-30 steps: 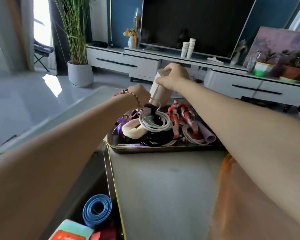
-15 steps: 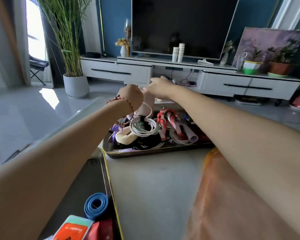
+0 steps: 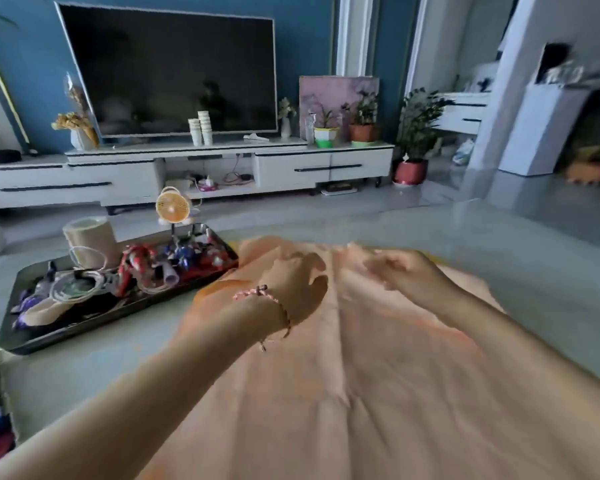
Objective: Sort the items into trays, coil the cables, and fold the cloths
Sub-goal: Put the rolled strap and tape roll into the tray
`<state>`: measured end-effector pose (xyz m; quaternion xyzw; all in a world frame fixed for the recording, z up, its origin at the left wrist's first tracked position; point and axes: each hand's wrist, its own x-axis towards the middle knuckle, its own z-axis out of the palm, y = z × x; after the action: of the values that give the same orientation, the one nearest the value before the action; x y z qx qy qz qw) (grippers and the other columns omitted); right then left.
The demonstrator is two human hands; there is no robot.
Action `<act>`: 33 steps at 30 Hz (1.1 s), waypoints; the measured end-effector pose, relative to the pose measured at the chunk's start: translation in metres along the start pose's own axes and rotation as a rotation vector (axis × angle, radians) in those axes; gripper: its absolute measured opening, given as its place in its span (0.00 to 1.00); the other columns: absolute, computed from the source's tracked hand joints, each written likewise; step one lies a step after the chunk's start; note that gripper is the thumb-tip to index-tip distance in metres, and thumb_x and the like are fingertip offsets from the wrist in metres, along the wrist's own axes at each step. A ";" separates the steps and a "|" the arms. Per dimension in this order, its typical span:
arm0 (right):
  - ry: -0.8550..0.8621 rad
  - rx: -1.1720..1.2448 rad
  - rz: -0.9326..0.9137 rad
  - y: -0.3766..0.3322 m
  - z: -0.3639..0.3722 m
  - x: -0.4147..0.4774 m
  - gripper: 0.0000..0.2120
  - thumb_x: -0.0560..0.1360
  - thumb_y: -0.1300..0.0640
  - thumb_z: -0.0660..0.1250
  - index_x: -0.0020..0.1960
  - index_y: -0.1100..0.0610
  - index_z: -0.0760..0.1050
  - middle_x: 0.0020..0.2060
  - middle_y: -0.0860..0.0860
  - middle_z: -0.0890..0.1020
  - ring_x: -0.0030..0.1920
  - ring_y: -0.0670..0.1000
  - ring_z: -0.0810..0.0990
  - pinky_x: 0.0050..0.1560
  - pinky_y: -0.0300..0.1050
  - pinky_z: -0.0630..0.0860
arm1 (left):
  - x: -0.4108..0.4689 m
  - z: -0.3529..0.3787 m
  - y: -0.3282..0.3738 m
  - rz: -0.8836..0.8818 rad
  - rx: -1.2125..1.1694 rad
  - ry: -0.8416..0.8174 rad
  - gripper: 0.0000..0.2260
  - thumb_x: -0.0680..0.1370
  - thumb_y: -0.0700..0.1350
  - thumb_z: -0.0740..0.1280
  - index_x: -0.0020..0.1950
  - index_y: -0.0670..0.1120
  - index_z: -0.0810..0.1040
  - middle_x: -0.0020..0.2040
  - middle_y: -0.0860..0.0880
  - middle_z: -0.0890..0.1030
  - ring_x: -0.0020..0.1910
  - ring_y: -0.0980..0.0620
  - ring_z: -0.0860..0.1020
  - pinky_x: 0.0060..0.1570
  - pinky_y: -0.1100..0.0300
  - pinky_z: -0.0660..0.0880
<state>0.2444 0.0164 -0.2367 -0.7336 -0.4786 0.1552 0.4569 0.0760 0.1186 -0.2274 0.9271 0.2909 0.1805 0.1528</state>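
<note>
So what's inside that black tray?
A coiled white cable, a red patterned bundle, a beige roll and purple bits. Whatever lies under the pile is hidden.

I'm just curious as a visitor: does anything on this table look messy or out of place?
Yes. The black tray is heaped untidily, with a loosely coiled white cable lying over other items. The orange cloth beside it is spread out, wrinkled and unfolded.
</note>
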 end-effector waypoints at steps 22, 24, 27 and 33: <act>0.936 0.081 0.413 0.216 -0.266 -0.115 0.25 0.76 0.56 0.65 0.71 0.56 0.65 0.67 0.60 0.65 0.65 0.56 0.70 0.65 0.51 0.69 | 0.033 0.168 0.286 0.267 0.012 -0.369 0.15 0.80 0.47 0.59 0.65 0.44 0.72 0.64 0.43 0.72 0.65 0.45 0.69 0.64 0.57 0.65; 0.900 0.047 0.458 0.217 -0.267 -0.111 0.22 0.78 0.55 0.62 0.70 0.58 0.66 0.66 0.58 0.71 0.63 0.57 0.72 0.64 0.48 0.68 | 0.031 0.170 0.284 0.243 -0.058 -0.347 0.14 0.80 0.46 0.60 0.64 0.44 0.73 0.64 0.43 0.74 0.64 0.45 0.71 0.61 0.62 0.66; 0.958 0.029 0.395 0.200 -0.259 -0.110 0.16 0.78 0.58 0.60 0.65 0.60 0.73 0.60 0.57 0.78 0.61 0.58 0.75 0.62 0.48 0.69 | 0.029 0.165 0.282 0.096 -0.319 -0.312 0.12 0.80 0.44 0.60 0.59 0.41 0.76 0.60 0.43 0.77 0.61 0.44 0.74 0.58 0.61 0.67; 0.738 0.476 0.183 0.131 -0.219 -0.118 0.12 0.75 0.68 0.62 0.47 0.54 0.79 0.44 0.48 0.80 0.50 0.53 0.80 0.51 0.43 0.78 | 0.011 0.148 0.265 -0.575 -1.140 -0.317 0.18 0.78 0.58 0.60 0.57 0.45 0.68 0.56 0.42 0.74 0.54 0.43 0.75 0.56 0.48 0.73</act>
<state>0.4052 -0.2133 -0.2518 -0.6536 -0.1676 0.0287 0.7375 0.2759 -0.1089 -0.2535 0.6015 0.3598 0.1194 0.7032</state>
